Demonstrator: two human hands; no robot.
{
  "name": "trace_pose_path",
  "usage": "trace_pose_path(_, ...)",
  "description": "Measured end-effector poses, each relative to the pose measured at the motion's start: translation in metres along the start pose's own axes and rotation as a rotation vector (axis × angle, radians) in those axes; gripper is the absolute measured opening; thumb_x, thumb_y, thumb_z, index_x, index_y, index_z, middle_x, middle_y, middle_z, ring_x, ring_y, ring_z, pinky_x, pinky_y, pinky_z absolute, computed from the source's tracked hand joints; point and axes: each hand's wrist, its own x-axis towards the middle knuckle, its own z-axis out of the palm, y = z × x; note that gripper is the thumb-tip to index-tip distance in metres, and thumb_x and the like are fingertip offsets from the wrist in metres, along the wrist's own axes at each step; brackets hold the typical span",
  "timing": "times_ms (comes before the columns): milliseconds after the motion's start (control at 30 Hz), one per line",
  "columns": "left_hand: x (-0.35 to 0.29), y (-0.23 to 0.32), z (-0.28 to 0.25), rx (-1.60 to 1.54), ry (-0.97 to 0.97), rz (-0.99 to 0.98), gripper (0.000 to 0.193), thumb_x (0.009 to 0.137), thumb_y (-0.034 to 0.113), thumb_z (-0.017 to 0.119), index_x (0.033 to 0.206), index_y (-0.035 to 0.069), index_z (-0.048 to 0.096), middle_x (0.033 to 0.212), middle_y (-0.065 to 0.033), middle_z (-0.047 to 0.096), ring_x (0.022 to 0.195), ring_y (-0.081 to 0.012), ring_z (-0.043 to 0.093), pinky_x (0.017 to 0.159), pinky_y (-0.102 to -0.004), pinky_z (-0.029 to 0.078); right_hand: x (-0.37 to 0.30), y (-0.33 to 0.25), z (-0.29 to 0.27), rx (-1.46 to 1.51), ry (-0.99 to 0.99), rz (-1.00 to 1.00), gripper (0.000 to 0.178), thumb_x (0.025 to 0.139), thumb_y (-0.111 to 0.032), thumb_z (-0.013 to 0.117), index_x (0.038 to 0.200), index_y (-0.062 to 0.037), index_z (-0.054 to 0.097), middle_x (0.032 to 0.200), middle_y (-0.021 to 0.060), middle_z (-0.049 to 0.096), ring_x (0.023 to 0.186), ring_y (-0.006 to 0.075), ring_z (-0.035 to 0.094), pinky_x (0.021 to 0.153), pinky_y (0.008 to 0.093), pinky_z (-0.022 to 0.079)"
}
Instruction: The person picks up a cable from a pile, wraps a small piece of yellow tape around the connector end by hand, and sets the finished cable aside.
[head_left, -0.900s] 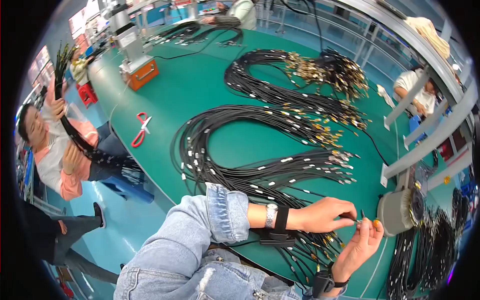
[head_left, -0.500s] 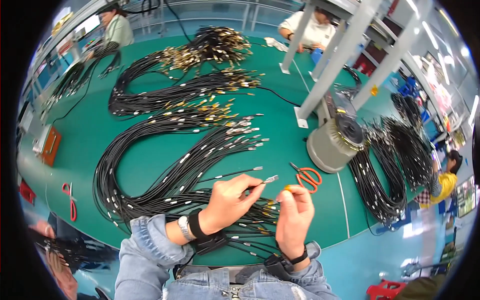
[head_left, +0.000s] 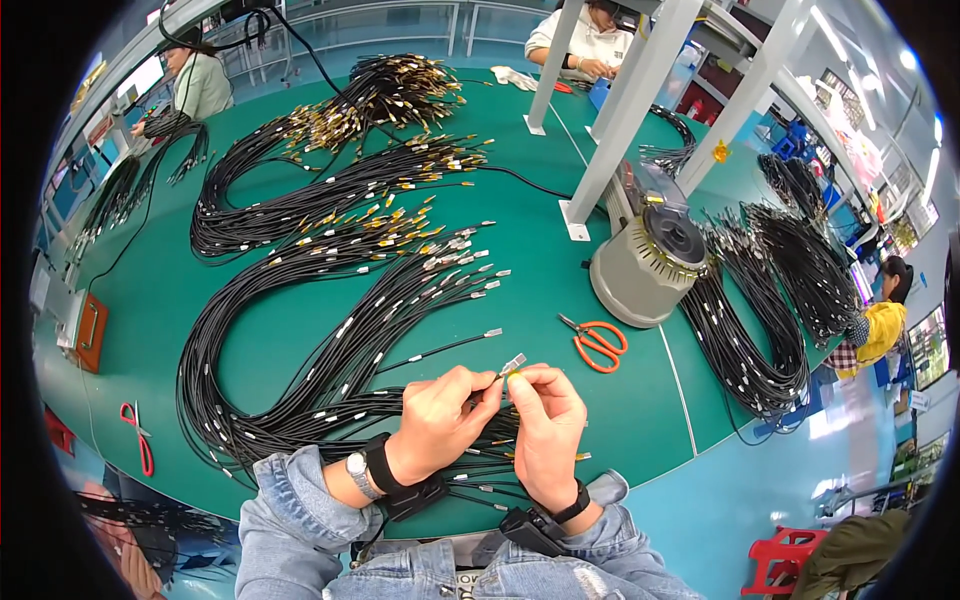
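Observation:
Above the near part of the green table (head_left: 330,330), my left hand (head_left: 440,425) pinches a black cable close to its silver connector (head_left: 515,362). My right hand (head_left: 545,425) has thumb and index finger closed at that connector, on a small yellow piece (head_left: 514,374) that looks like tape; the fingers mostly cover it. Under and beyond my hands lies a long curved bundle of black cables (head_left: 215,335) with white tags and silver or yellow-wrapped ends. Orange-handled cutters (head_left: 599,346) rest just right of my right hand.
A grey round machine (head_left: 640,285) stands by white metal posts (head_left: 630,120). More cable bundles (head_left: 255,165) lie at the far left, others (head_left: 745,335) at right. Red-handled scissors (head_left: 146,453) lie near the left edge. Co-workers (head_left: 590,45) sit around the table.
My hands have come together: the right one has brought the yellow piece left to the connector. The whole view has shifted a little.

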Motion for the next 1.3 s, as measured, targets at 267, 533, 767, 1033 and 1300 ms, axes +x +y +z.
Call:
trace_pose_path(267,-0.001,-0.001,0.001,0.004,0.0,0.002,0.016,0.071,0.002,0.072,0.077,0.002,0.058,0.061,-0.0056,0.058,0.042,-0.0124,0.052,0.037,-0.0236,0.04,0.001,0.001,0.0,0.002,0.004,-0.015,0.003,0.084,-0.001,0.06,0.085,-0.0002,0.057,0.086,0.0029,0.056,0.078,0.0091,0.052,0.072,0.0221,0.042)
trace_pose_path(533,-0.001,-0.001,0.001,0.003,-0.001,0.01,0.015,0.071,0.002,0.072,0.077,0.002,0.058,0.06,-0.0051,0.057,0.04,-0.0117,0.05,0.036,-0.0237,0.038,0.001,0.002,-0.001,-0.002,0.01,0.0,0.004,0.084,0.0,0.06,0.085,-0.0004,0.057,0.087,0.0028,0.057,0.08,0.0091,0.053,0.074,0.0223,0.042)
trace_pose_path(767,-0.002,-0.003,0.001,0.001,-0.002,0.048,0.015,0.071,0.001,0.071,0.079,0.002,0.058,0.059,-0.0044,0.055,0.04,-0.0116,0.049,0.036,-0.0241,0.037,0.001,0.002,-0.001,-0.011,0.014,0.003,0.003,0.083,0.0,0.06,0.085,-0.0004,0.057,0.087,0.003,0.057,0.08,0.0091,0.053,0.075,0.0223,0.042)
trace_pose_path(1033,0.001,-0.004,0.001,0.035,0.007,0.172,0.029,0.071,0.0,0.07,0.098,0.004,0.06,0.056,-0.0014,0.049,0.04,-0.0128,0.047,0.036,-0.0256,0.036,0.0,0.003,-0.003,0.006,0.006,0.013,0.003,0.085,0.001,0.058,0.087,0.0,0.057,0.089,0.0033,0.057,0.081,0.0095,0.054,0.075,0.0222,0.043)
trace_pose_path(1300,0.0,-0.007,-0.003,0.161,-0.084,0.294,0.044,0.072,-0.001,0.069,0.114,0.006,0.059,0.055,0.0014,0.046,0.04,-0.0118,0.046,0.037,-0.0264,0.034,-0.002,0.004,-0.005,0.017,-0.001,0.002,0.004,0.085,0.001,0.057,0.089,0.0008,0.057,0.089,0.0036,0.057,0.081,0.0092,0.054,0.074,0.0215,0.044)
